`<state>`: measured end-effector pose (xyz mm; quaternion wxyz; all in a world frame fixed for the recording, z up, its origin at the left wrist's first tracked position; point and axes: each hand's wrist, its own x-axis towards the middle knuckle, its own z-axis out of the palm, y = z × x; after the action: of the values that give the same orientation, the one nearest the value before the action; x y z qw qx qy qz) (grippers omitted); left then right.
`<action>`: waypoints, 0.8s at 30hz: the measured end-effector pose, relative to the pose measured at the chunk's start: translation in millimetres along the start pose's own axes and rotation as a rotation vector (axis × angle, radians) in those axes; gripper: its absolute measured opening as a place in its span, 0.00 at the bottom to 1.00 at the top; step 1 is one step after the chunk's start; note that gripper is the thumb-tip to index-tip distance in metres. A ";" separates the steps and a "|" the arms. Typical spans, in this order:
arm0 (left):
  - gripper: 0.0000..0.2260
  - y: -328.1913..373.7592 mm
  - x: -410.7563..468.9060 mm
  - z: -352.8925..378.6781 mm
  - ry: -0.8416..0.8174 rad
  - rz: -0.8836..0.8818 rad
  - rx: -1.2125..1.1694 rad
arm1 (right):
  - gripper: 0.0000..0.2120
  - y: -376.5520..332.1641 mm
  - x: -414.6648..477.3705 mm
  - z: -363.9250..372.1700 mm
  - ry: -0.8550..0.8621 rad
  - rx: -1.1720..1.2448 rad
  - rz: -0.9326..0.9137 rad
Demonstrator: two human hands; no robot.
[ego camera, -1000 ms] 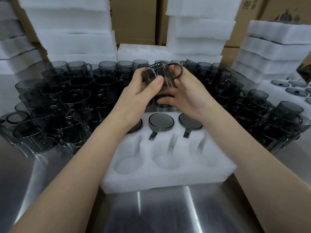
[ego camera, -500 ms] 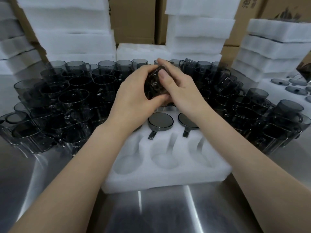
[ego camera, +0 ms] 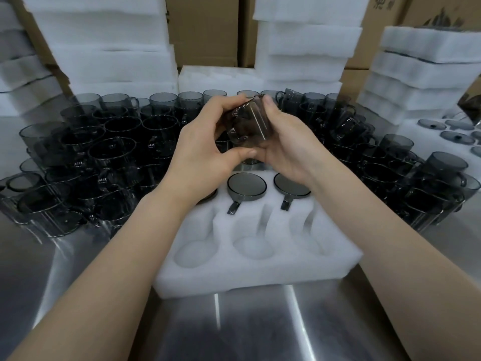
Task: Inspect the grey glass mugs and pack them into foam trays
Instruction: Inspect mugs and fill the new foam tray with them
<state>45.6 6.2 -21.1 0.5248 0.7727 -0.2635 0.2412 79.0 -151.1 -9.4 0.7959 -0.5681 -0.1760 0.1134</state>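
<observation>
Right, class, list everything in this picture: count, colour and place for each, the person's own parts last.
held mug: one, grey glass, tilted between both hands above the tray
foam tray: one, white, on the table in front
packed mugs: two clear, grey, tray's far row; a third mostly hidden by the left wrist
empty pockets: three, white, tray's near row
loose mugs: many, grey, crowding the table left, behind and right
foam stacks: several, white, at the back
cardboard boxes: several, brown, behind the stacks
table: one, steel
left hand: grips the held mug
right hand: grips the held mug
</observation>
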 end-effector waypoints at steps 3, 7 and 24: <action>0.30 0.3 -1.0 0.2 -0.004 -0.022 -0.005 | 0.22 1.5 1.0 -3.2 -0.151 0.109 0.098; 0.31 0.7 1.4 1.3 -0.006 -0.044 0.248 | 0.19 4.1 1.7 -3.5 0.009 -0.088 -0.032; 0.29 4.3 -4.9 -1.1 -0.029 0.045 -0.003 | 0.22 -1.0 2.0 -4.2 -0.078 0.120 0.096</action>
<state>39.0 6.7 -20.9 0.5166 0.7691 -0.2886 0.2414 82.6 -154.3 -9.3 0.8146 -0.5223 -0.1725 0.1839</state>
